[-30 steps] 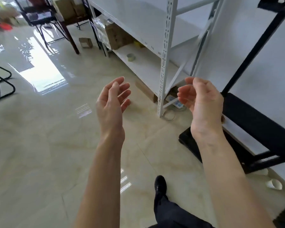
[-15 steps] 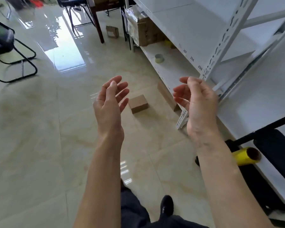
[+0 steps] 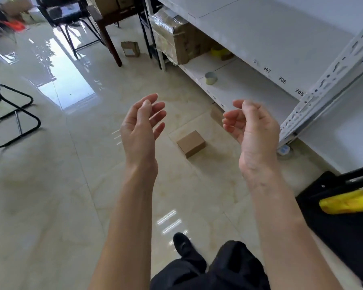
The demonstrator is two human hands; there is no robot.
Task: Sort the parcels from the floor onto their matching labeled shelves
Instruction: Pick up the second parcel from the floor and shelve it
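Observation:
A small brown cardboard parcel (image 3: 191, 143) lies on the shiny tiled floor, between and beyond my two raised hands. My left hand (image 3: 142, 127) is held up with loosely spread fingers and holds nothing. My right hand (image 3: 253, 127) is up too, fingers curled but apart, also empty. At the right stands a white metal shelf unit (image 3: 266, 47); its edge carries number labels 207, 206 and 205. A second small parcel with a white label (image 3: 130, 48) sits on the floor farther back, by a table leg.
A film-wrapped carton (image 3: 172, 36) and a tape roll (image 3: 210, 78) rest on the lowest shelf. A black cart with a yellow roll (image 3: 348, 200) is at right. A dark table (image 3: 111, 28) stands behind; a black chair frame (image 3: 15, 114) is at left. My foot (image 3: 187, 250) is below.
The view swung left and forward along the shelf. The brown parcel on the floor came into sight and is now closer. Both hands stayed raised and empty.

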